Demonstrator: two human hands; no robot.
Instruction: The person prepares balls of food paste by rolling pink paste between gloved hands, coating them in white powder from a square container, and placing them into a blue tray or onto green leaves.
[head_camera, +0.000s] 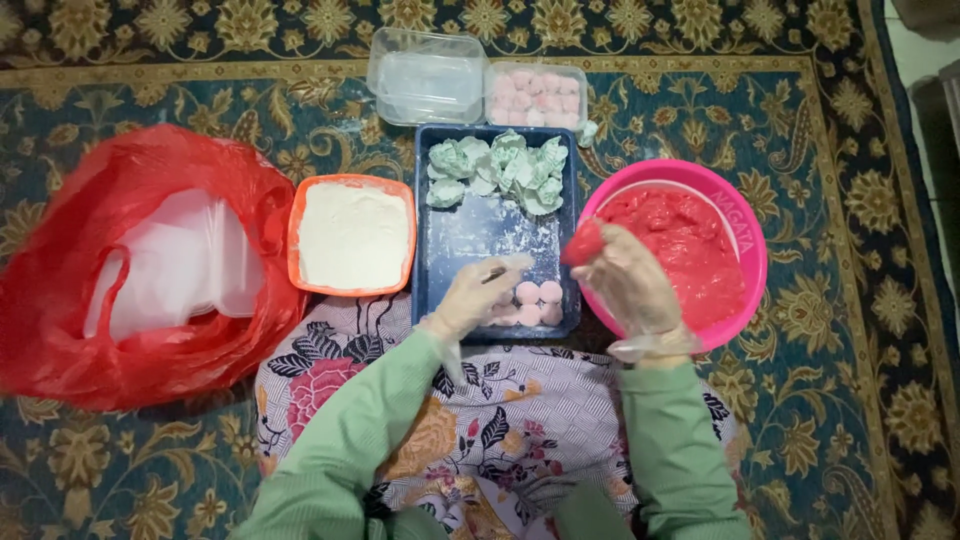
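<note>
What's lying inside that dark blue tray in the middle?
The blue tray holds pale green dough pieces at its far end and small pink balls near the left hand. Flour dusts its floor. The hand covers part of the near end.

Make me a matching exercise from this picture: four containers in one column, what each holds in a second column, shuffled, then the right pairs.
Containers:
1. pink bowl
2. orange tub
3. blue tray
4. red plastic bag

Contents:
A. white powder
B. pale green pieces and small pink balls
C. red paste
D. clear plastic containers

Pairs: 1-C, 2-A, 3-B, 4-D
</note>
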